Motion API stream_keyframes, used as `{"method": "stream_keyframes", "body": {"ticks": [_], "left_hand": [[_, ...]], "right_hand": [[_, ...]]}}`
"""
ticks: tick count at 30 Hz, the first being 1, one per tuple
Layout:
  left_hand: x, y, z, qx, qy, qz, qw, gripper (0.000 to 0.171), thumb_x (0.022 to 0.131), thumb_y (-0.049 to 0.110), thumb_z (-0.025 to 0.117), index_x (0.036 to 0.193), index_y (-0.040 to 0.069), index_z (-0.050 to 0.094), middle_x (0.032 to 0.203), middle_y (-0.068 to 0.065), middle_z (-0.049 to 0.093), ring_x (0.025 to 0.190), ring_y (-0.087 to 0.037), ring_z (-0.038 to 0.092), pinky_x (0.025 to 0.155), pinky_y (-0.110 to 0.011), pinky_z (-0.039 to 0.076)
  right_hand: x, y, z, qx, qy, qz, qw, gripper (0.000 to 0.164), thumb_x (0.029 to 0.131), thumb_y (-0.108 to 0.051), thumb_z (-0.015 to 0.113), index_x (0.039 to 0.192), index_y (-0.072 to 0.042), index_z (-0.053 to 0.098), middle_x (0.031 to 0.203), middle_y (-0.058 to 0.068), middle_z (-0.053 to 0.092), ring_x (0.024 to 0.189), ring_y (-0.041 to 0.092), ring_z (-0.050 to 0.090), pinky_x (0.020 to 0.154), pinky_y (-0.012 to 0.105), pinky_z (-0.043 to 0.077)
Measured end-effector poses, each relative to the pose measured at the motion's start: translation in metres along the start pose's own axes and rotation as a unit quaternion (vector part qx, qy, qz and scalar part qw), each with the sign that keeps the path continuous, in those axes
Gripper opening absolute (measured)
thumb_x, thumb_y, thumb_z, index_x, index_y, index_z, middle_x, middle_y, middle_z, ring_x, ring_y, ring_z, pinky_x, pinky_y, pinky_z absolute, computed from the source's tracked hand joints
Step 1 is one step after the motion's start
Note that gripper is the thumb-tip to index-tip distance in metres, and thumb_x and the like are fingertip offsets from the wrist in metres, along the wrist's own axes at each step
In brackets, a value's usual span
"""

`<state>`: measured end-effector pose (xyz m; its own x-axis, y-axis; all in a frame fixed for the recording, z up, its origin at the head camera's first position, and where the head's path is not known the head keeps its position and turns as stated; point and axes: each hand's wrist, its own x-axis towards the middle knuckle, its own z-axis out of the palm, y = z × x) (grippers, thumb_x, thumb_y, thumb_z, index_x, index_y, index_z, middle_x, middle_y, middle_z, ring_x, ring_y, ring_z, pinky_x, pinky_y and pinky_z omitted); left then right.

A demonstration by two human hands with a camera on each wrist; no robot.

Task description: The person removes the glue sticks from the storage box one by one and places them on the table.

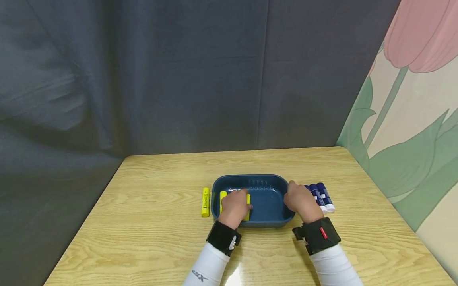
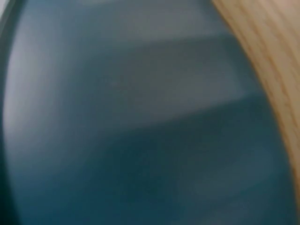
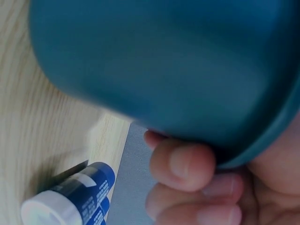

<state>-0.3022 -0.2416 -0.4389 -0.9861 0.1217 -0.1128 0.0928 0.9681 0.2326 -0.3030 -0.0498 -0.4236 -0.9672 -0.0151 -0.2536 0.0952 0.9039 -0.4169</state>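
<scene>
A dark blue rectangular dish with rounded corners sits on the table; its blurred wall fills most of the left wrist view. My left hand reaches into its left half, fingers curled at a yellow tube partly hidden by them. Left of that hand, another yellow tube lies inside the dish. My right hand grips the dish's right rim; in the right wrist view its curled fingers press under the rim, against the outer wall.
A third yellow tube lies on the wooden table just left of the dish. Several dark blue glue sticks with white ends lie side by side beyond the right hand. A dark curtain stands behind; a painted wall borders the right.
</scene>
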Motion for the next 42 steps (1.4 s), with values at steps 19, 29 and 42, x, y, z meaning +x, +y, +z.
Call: {"method": "stream_keyframes", "body": {"ticks": [19,29,42], "left_hand": [[0.0018,0.0003,-0.0014,0.005,-0.001,-0.003,1.0000,0.049,0.081,0.034,0.072,0.127,0.021,0.058,0.110,-0.005,0.066,0.093,-0.021,0.062,0.070,-0.042,0.050],[0.0014,-0.0005,0.0007,0.000,-0.004,-0.005,1.0000,0.050,0.081,0.034,0.072,0.127,0.021,0.057,0.112,-0.005,0.065,0.098,-0.022,0.061,0.073,-0.043,0.050],[0.0000,-0.0006,-0.0009,-0.011,0.000,-0.026,0.9996,0.059,0.078,0.038,0.074,0.127,0.011,0.056,0.108,-0.009,0.065,0.097,-0.023,0.061,0.075,-0.043,0.050]], "right_hand": [[0.0040,0.0019,-0.0001,-0.002,0.017,-0.004,1.000,0.037,0.093,-0.011,0.045,0.121,0.013,0.043,0.094,0.026,0.057,0.073,0.027,0.054,0.058,0.036,0.045],[0.0023,0.0016,0.0003,0.000,0.010,-0.004,1.000,0.038,0.093,-0.010,0.044,0.123,0.013,0.041,0.096,0.027,0.057,0.073,0.027,0.054,0.058,0.036,0.044],[0.0042,0.0033,0.0017,-0.002,0.007,0.000,1.000,0.040,0.093,-0.011,0.043,0.125,0.013,0.040,0.100,0.029,0.057,0.075,0.028,0.055,0.058,0.037,0.045]]}}
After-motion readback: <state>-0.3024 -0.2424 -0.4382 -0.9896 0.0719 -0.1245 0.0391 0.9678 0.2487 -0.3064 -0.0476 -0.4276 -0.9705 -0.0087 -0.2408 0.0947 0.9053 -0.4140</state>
